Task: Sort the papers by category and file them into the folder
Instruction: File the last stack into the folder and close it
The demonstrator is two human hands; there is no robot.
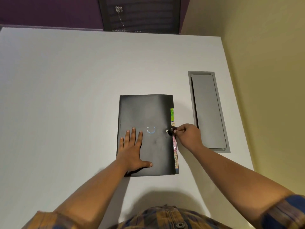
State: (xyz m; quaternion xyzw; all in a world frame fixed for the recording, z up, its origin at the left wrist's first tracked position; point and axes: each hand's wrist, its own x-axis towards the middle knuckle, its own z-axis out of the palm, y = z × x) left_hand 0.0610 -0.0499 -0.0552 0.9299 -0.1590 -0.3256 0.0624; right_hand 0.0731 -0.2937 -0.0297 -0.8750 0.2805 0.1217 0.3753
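Our left hand [132,150] lies flat, fingers spread, on the closed black folder [148,111] by the table's [66,96] near edge. Our right hand [187,135] pinches the clasp strap [172,130] at the folder's right side, among coloured index tabs [172,113]. Farther right sits a grey hatch [208,111].

likely an office: plain white counter [82,80] with a recessed grey cable hatch [208,111], black mesh chair back [140,14] beyond its far edge, purple wall [49,10] behind.
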